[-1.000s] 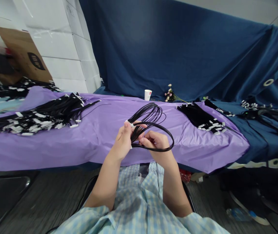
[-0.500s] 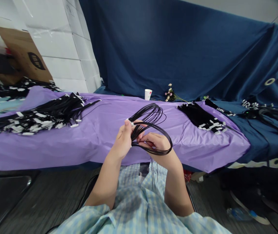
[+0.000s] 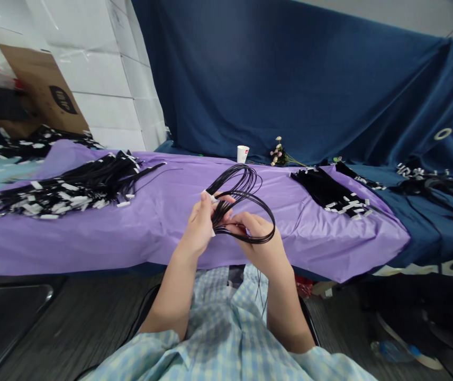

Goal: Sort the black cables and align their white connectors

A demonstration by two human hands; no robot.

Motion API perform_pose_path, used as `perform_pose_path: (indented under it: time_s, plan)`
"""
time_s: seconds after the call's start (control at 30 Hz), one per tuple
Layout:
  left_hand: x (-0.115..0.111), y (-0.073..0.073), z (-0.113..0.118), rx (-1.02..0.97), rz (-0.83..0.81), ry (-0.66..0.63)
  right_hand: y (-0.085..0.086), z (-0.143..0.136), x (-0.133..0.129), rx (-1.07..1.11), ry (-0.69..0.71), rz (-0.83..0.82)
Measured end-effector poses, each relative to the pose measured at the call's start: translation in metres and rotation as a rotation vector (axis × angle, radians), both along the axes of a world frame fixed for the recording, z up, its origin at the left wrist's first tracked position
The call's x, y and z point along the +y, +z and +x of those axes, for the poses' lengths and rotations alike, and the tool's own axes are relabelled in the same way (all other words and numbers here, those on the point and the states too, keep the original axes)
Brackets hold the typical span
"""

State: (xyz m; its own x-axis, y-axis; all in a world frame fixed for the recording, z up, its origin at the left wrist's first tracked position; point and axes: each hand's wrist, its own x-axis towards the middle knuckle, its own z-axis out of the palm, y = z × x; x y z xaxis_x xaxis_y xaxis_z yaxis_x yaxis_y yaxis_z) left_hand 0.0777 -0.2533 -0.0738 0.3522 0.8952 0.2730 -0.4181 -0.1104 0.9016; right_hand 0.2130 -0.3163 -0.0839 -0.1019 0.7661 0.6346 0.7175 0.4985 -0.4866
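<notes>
Black cable bundle (image 3: 220, 180) in both hands

Thin strands form two loops above purple cloth (image 3: 171, 211), mid-view; the left hand (image 3: 200, 225) grips them by white tags (image 3: 209, 196) and the right hand (image 3: 256, 228), at four o'clock, pinches lower strands. Since half a second ago, the lower loop (image 3: 258, 241) has shifted towards nine o'clock.

Above the purple cloth (image 3: 166, 222) are one left hand (image 3: 199, 225), one right hand (image 3: 259, 235) and one looped black bundle (image 3: 219, 183). On the cloth lie one left cable heap (image 3: 91, 177) and one right cable heap (image 3: 322, 188), two large ones. At its far edge are one paper cup (image 3: 242, 154) and one flower sprig (image 3: 278, 154) (several blooms). Past its right end is, seemingly, one blurred tangle (image 3: 441, 188) more.
</notes>
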Motion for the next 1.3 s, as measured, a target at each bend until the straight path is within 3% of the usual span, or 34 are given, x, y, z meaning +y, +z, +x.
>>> perform_pose_path:
  time_s: [0.53, 0.87, 1.03, 1.3]
  plan:
    - [-0.007, 0.007, 0.003, -0.11, -0.073, -0.111, 0.003, 0.025, -0.011, 0.49, 0.186, -0.262]
    - [-0.002, -0.007, 0.004, -0.055, 0.112, -0.181, 0.012, 0.018, -0.016, 0.75, 0.137, -0.277]
    - [-0.003, -0.003, 0.003, -0.076, 0.055, -0.14, 0.009, 0.021, -0.018, 0.719, 0.222, -0.337]
    - [-0.007, 0.003, 0.003, -0.094, -0.031, -0.122, 0.011, 0.021, -0.02, 0.514, 0.185, -0.221]
